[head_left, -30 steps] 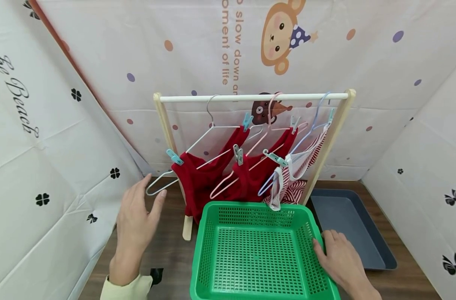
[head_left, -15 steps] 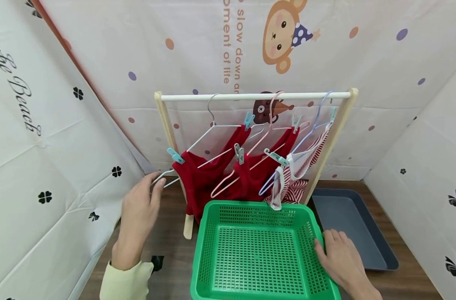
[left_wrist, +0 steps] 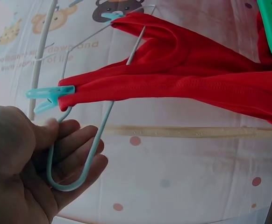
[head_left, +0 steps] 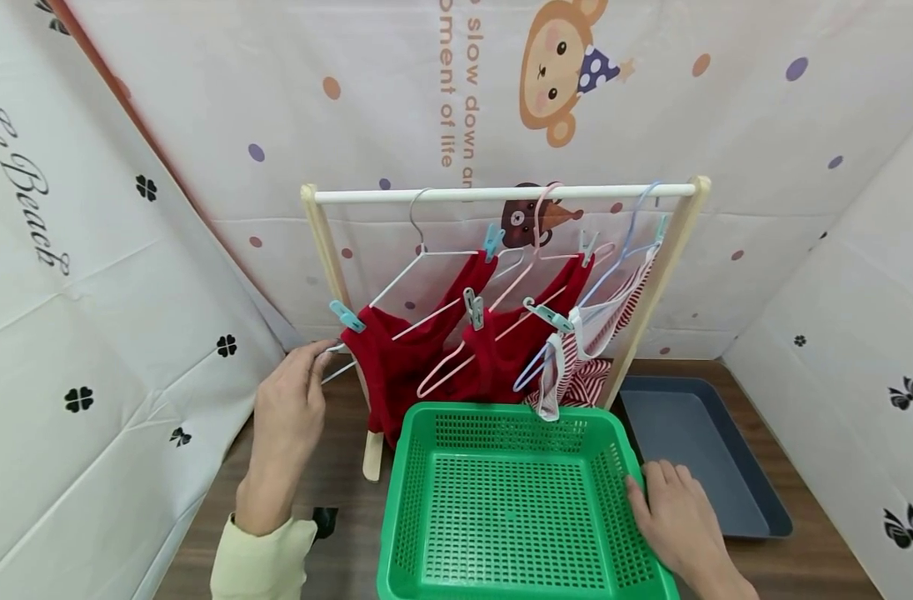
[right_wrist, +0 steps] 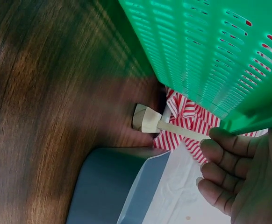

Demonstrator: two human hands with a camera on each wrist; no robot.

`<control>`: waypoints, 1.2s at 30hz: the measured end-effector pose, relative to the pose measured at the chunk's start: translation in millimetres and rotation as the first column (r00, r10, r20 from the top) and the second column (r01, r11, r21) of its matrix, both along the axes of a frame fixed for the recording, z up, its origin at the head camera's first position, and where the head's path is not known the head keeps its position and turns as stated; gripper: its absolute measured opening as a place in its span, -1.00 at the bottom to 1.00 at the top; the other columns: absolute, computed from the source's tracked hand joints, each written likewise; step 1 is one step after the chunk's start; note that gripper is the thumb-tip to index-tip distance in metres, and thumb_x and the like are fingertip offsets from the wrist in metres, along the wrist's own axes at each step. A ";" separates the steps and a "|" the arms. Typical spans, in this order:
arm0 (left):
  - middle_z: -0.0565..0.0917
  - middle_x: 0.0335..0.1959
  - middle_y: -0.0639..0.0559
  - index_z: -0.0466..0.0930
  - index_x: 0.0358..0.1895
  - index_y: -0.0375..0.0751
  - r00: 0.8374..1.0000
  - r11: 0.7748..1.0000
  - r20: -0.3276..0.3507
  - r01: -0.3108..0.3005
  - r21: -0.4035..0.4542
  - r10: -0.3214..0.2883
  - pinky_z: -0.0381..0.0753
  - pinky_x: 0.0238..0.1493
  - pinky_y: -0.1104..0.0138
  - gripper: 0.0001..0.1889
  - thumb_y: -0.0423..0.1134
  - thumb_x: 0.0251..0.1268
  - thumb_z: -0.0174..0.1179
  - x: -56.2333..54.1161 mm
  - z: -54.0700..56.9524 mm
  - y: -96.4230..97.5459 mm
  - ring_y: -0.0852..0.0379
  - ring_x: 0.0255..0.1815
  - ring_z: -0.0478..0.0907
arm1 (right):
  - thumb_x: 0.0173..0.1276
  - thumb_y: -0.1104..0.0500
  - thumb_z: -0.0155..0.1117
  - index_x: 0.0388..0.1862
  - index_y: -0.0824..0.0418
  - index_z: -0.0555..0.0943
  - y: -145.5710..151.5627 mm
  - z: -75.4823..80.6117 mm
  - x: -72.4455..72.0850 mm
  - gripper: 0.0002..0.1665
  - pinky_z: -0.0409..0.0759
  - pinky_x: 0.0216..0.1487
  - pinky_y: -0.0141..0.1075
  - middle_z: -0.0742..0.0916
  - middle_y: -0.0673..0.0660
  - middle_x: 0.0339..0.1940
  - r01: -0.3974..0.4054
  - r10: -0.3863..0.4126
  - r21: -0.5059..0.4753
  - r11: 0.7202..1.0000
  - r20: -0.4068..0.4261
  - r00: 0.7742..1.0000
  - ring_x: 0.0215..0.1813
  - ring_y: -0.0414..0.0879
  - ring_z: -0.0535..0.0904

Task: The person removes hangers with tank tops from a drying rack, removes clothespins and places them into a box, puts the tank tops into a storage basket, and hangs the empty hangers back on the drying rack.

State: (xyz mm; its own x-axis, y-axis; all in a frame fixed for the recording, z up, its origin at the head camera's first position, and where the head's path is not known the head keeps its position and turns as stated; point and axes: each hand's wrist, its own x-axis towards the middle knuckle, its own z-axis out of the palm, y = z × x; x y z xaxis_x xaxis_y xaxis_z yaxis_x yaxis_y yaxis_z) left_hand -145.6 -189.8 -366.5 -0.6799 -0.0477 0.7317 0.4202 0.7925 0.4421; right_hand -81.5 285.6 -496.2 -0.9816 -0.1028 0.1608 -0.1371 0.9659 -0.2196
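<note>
My left hand [head_left: 287,425] pinches the lower end of a white hanger [left_wrist: 68,187] between thumb and forefinger; the other fingers lie behind the loop in the left wrist view. On this hanger hangs a red sleeveless top [head_left: 392,358], held at each shoulder by a light blue clothes peg [left_wrist: 52,95]. The near peg sits just above my fingertips. My right hand [head_left: 681,517] grips the right rim of a green plastic basket [right_wrist: 187,42], thumb on the inner side and fingers outside. The basket stands in front of the rack, with nothing in it.
A wooden rack with a white rail [head_left: 486,195] stands behind the basket. It also bears a pink hanger [head_left: 443,364] with a second red garment and a blue hanger [head_left: 635,218] with a red-striped white garment [head_left: 584,383]. A grey tray [head_left: 700,450] lies at the right.
My left hand has moved right and slightly up along the hanger's end, from apart to pinching it near the peg. The right hand stays on the basket rim.
</note>
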 end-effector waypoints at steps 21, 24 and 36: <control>0.73 -0.40 -0.26 0.70 -0.16 -0.50 0.969 0.987 -0.203 -0.127 0.096 0.144 0.68 -0.32 -0.08 -0.90 -0.52 0.54 0.20 -7.2 -1.1 4.9 -0.24 -0.38 0.71 | 0.70 0.04 0.14 -0.17 0.29 0.54 -1.0 -1.2 1.4 -0.68 0.37 -0.28 -0.13 0.55 0.08 -0.32 0.023 -0.022 -0.039 0.999 0.011 1.000 -0.30 -0.03 0.34; 0.73 -0.40 -0.25 0.69 -0.16 -0.52 0.964 0.986 -0.218 -0.134 0.102 0.153 0.69 -0.30 -0.04 -0.87 -0.49 0.57 0.18 -7.8 -0.8 3.8 -0.23 -0.37 0.71 | 0.70 0.05 0.14 -0.18 0.29 0.53 -0.9 -1.2 1.0 -0.68 0.36 -0.29 -0.13 0.54 0.07 -0.33 0.025 -0.024 -0.045 0.999 0.012 1.000 -0.30 -0.03 0.33; 0.74 -0.39 -0.24 0.71 -0.13 -0.50 0.952 0.979 -0.255 -0.137 0.152 0.172 0.37 -0.09 0.71 -0.84 -0.46 0.60 0.16 -5.7 2.2 -4.2 -0.20 -0.39 0.72 | 0.71 0.04 0.13 -0.14 0.31 0.55 -1.1 -1.8 1.3 -0.66 0.37 -0.27 -0.12 0.57 0.09 -0.29 0.041 -0.039 -0.068 0.997 0.026 0.999 -0.28 -0.02 0.34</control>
